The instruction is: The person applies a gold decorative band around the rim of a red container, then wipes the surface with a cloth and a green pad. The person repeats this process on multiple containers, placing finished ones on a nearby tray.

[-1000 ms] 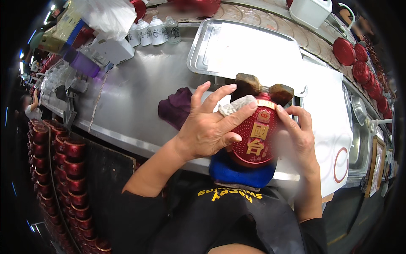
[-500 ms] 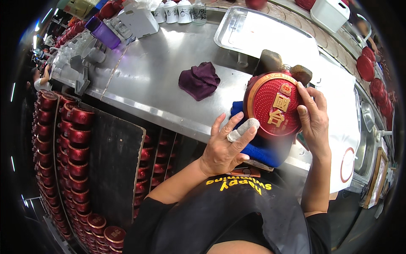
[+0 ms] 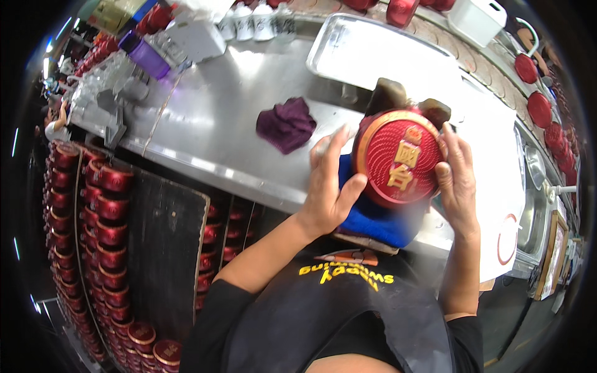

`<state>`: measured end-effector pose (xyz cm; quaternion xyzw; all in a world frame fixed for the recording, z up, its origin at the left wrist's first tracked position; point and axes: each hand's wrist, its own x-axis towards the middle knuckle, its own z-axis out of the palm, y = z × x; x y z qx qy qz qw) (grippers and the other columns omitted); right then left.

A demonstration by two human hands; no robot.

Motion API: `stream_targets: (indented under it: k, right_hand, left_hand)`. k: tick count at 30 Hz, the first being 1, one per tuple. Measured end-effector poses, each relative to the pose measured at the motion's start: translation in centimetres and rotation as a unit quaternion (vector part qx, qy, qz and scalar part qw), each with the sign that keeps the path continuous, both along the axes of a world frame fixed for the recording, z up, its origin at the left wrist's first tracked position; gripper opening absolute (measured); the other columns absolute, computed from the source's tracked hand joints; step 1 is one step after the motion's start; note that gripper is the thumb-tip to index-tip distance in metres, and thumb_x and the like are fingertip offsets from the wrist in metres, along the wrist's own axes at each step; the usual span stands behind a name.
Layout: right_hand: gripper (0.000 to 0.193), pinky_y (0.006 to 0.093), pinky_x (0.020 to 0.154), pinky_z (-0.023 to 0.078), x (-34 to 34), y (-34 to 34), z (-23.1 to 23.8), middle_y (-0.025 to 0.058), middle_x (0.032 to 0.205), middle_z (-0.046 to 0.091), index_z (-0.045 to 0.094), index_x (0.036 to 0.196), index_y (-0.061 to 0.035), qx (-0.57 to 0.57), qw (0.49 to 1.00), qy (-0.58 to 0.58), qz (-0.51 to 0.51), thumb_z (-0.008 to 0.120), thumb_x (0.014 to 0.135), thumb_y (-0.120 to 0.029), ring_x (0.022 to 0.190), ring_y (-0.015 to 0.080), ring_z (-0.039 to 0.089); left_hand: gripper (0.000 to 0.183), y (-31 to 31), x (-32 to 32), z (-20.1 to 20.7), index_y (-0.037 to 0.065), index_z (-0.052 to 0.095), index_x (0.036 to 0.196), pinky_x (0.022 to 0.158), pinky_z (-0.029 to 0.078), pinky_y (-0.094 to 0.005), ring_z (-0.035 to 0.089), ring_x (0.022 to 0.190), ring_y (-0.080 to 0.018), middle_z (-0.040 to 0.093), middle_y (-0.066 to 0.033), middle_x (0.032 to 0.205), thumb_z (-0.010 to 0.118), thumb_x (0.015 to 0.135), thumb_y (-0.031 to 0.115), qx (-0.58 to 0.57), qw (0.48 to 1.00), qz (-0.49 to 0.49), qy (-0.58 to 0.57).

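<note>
A round, flat red bottle point(image 3: 398, 177) with a studded face, gold rim band and raised gold characters leans upright on a blue cloth point(image 3: 382, 217). Its top lies between two dark, worn blocks point(image 3: 387, 94). Along the bottle's right edge my right hand point(image 3: 459, 177) grips it, thumb at the front. My left hand point(image 3: 328, 186) is beside the left edge, fingers stretched and thumb apart; whether it touches the bottle I cannot tell. A pale wrap on one of its fingers is partly hidden.
A crumpled purple cloth point(image 3: 287, 124) lies on the steel counter point(image 3: 217, 112). Beyond are a metal tray point(image 3: 379, 53), white jars point(image 3: 261, 22) and a purple container point(image 3: 144, 55). Stacked red bottles point(image 3: 112, 205) stand left beside a dark board point(image 3: 165, 242). A white bin point(image 3: 476, 22) stands back right.
My left hand has moved up and turned, its wrapped finger going from in front of the bottle to its left side. My right hand stays at the right edge. The view has shifted slightly.
</note>
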<state>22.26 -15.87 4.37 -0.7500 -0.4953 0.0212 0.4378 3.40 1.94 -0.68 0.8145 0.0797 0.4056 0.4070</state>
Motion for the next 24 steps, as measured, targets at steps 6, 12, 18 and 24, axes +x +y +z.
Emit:
stream_targets:
  k: [6, 12, 18, 24]
  right_hand:
    - [0.059, 0.0292, 0.089, 0.053, 1.1, -0.8, -0.4, 0.0125, 0.130, 0.054, 0.049, 0.150, 0.0007, -0.007, 0.992, 0.127, -0.002, 0.048, 0.110, -0.042, 0.118, 0.0205, 0.058]
    - [0.050, 0.0238, 0.064, 0.052, 0.8, -2.4, -1.2, 0.0092, 0.126, 0.049, 0.061, 0.132, 0.0020, -0.001, 0.941, 0.339, 0.012, 0.051, 0.109, -0.042, 0.087, 0.0115, 0.060]
    - [0.015, 0.0265, 0.072, 0.052, 0.5, -4.6, -0.4, 0.0103, 0.126, 0.050, 0.063, 0.089, -0.0012, -0.003, 0.937, 0.350, -0.006, 0.069, 0.096, -0.014, 0.093, 0.0129, 0.060]
    - [0.006, 0.0333, 0.104, 0.042, 0.0, -6.1, 1.7, 0.0081, 0.126, 0.050, 0.064, 0.095, -0.0031, 0.026, 0.942, 0.331, 0.055, 0.059, 0.094, -0.005, 0.118, 0.0187, 0.052]
  left_hand:
    - [0.072, 3.7, 2.0, 5.0, 0.006, 0.050, 0.152, 0.119, 0.016, -0.0524, 0.038, 0.138, -0.0346, 0.071, -0.0122, 0.127, 0.036, 0.106, 0.060, 0.237, 0.966, -0.043, 0.097]
    - [0.068, 5.1, 6.1, 8.7, 0.009, 0.060, 0.144, 0.121, 0.013, -0.0545, 0.047, 0.135, -0.0292, 0.075, -0.0044, 0.116, 0.033, 0.107, 0.060, 0.322, 0.925, -0.128, 0.156]
    - [0.066, 5.3, 8.4, 9.8, 0.010, 0.063, 0.140, 0.121, 0.014, -0.0550, 0.049, 0.132, -0.0298, 0.077, -0.0033, 0.110, 0.035, 0.107, 0.060, 0.289, 0.924, -0.196, 0.158]
    - [0.060, 4.8, 9.3, 9.9, 0.011, 0.063, 0.139, 0.119, 0.017, -0.0547, 0.053, 0.125, -0.0271, 0.075, -0.0036, 0.092, 0.038, 0.107, 0.055, 0.291, 0.921, -0.216, 0.145]
